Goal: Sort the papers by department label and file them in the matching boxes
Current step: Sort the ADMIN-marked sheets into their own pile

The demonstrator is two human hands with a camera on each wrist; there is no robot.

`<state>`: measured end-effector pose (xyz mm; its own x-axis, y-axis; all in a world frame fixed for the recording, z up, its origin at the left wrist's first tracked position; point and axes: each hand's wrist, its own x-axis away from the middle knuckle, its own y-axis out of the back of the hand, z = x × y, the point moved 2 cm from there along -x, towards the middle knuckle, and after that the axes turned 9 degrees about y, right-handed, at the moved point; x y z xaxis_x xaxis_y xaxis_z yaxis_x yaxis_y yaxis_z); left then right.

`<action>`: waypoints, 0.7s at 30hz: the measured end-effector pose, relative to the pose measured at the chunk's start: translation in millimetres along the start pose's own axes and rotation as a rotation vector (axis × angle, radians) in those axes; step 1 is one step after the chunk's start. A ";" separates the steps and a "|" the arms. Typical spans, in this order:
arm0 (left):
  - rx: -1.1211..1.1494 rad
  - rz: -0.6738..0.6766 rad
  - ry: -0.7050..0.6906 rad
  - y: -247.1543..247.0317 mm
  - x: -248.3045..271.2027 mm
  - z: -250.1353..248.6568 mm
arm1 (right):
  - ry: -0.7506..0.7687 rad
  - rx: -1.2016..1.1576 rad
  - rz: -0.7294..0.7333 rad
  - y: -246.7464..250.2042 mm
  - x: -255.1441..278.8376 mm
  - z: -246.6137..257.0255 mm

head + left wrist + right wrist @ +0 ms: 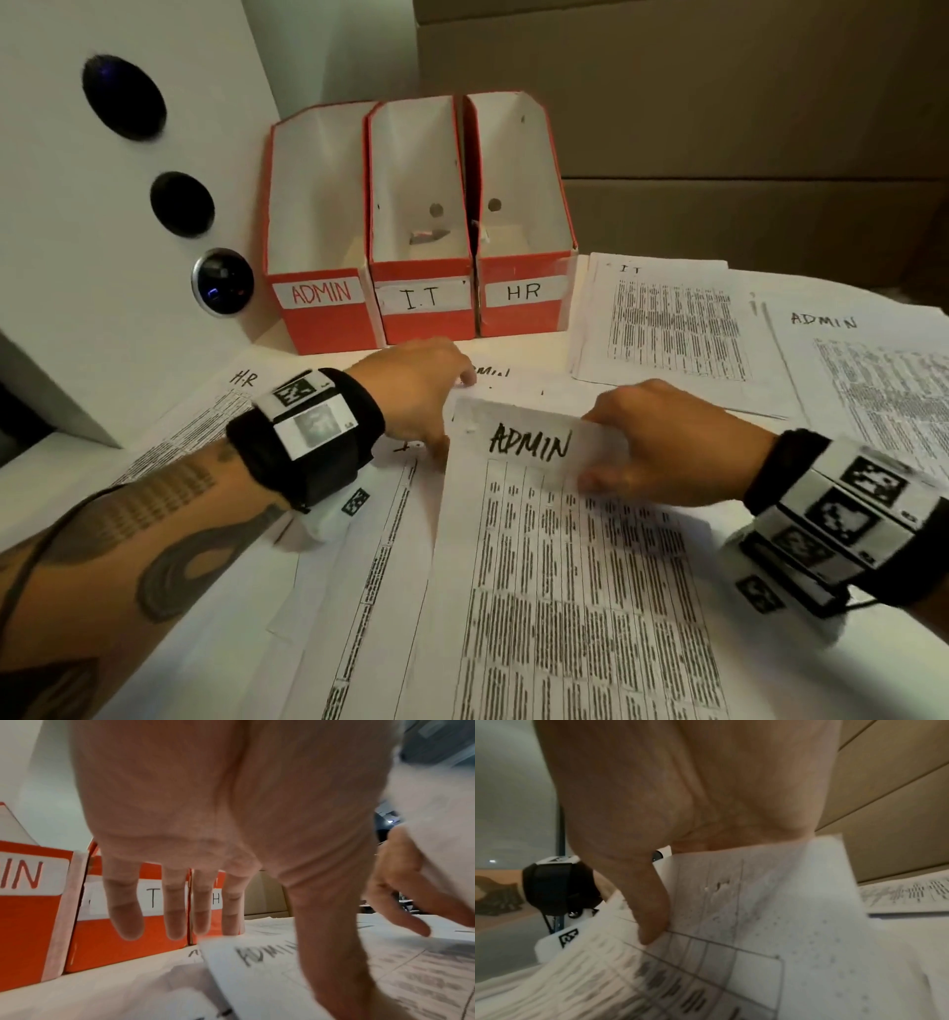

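Three red file boxes stand at the back, labelled ADMIN (334, 329), I.T (429, 326) and HR (518, 318). A printed sheet headed ADMIN (529, 514) lies on top of the papers in front of me. My right hand (662, 442) pinches its top right part, thumb on top, and that edge (757, 902) is lifted off the pile. My left hand (416, 395) hovers at the sheet's top left corner (257, 963) with its fingers (177, 912) straight and its thumb pointing down at the papers there.
More sheets cover the table: one headed HR (205, 421) at the left, one headed I.T (667, 324) and another ADMIN (873, 370) at the right. A white panel with black knobs (128, 205) stands at the left. Cardboard boxes (719, 128) form the back wall.
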<state>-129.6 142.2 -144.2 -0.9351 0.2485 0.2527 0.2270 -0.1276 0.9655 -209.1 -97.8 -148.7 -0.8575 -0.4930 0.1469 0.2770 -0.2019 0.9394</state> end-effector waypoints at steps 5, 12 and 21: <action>0.024 0.014 0.011 -7.0 9.3 0.1 | -0.120 0.060 0.040 1.6 -14.3 -4.1; 0.083 0.138 0.051 -5.1 3.8 8.0 | -0.158 -0.014 0.057 -1.6 -20.7 -8.4; 0.100 0.143 0.060 -7.2 1.8 13.3 | -0.193 0.038 0.052 0.6 -20.7 -5.2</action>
<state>-129.3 156.3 -149.8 -0.9054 0.1765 0.3861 0.3814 -0.0607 0.9224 -188.9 -92.1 -152.8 -0.9107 -0.3301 0.2484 0.3093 -0.1462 0.9397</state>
